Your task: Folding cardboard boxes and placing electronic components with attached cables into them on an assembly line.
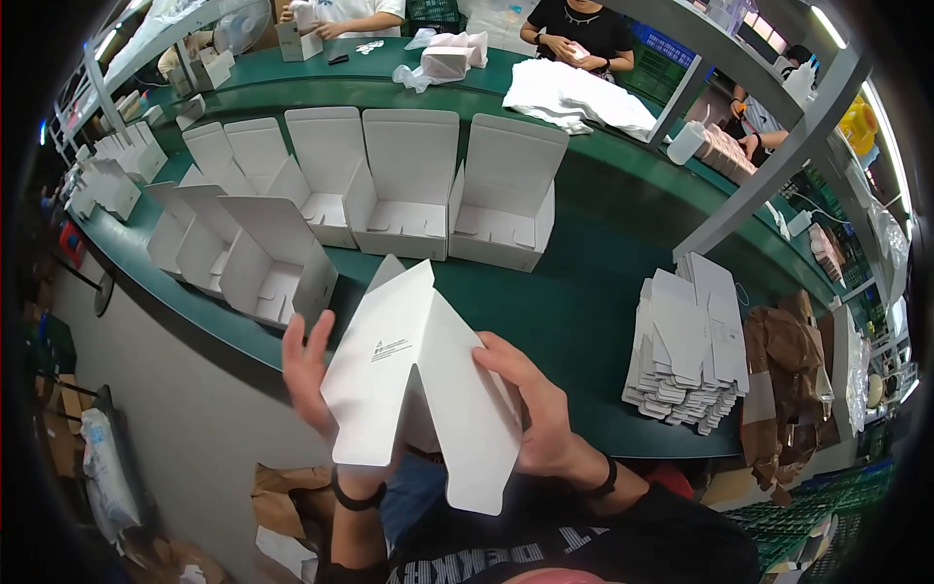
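A partly unfolded white carton (384,360) is held up in front of my body, its panels spread and two flaps pointing down toward me. On its right side, my right hand (540,404) grips a panel, fingertips on the outer face. My left hand (309,375) is at the carton's left edge with fingers stretched apart; its palm is partly hidden behind the board, so whether it touches is unclear. Beyond the hands, open white boxes (404,216) with raised lids stand in rows, the closest one (277,277) left of the carton.
A stack of flat white cartons (686,350) lies on the green table (603,292) at right, beside crumpled brown paper (788,389). A grey metal post (769,161) rises behind it. Across the table, co-workers handle items near white cloth (574,92).
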`<state>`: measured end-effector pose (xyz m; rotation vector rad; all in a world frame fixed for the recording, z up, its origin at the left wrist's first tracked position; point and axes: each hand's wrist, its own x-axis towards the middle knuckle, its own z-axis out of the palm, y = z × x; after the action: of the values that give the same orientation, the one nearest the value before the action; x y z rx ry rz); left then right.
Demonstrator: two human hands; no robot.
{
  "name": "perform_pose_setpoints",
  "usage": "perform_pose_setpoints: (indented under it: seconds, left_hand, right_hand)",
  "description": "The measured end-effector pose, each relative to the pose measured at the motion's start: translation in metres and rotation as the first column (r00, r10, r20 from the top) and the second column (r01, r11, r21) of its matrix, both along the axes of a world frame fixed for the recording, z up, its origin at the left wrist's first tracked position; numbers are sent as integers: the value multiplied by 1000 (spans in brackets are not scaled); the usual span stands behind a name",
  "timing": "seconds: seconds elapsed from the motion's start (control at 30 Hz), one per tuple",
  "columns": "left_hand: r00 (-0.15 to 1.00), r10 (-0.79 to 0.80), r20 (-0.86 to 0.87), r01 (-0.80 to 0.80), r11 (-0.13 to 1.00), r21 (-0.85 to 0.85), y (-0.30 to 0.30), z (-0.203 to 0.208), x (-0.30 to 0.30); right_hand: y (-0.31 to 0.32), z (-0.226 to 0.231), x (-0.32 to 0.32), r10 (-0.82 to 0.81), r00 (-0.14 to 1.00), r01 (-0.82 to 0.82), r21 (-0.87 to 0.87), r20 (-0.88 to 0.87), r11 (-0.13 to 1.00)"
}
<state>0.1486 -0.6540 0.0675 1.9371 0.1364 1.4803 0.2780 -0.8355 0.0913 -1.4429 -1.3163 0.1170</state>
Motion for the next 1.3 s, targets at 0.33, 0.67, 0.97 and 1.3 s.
perform_pose_setpoints:
  seconds: [0.33, 0.67, 0.97, 1.3]
  left_hand:
    - [931, 209, -299, -82, 919, 385, -7, 2, -20]
    - [887, 323, -330, -124, 855, 504, -28, 48, -23]
    - [951, -221, -215, 276, 920, 277, -19, 41, -22]
    - [875, -119, -470, 290, 906, 310, -5, 58, -40]
  right_hand:
    - [-1, 18, 6, 1, 1000, 0, -24, 31, 1000]
    - [-20, 57, 31, 399, 821, -491, -148, -408, 858]
    - [-4, 27, 8, -20, 880, -73, -176, -475, 982]
    - [-16, 34, 7, 60, 725, -194, -120, -686, 974]
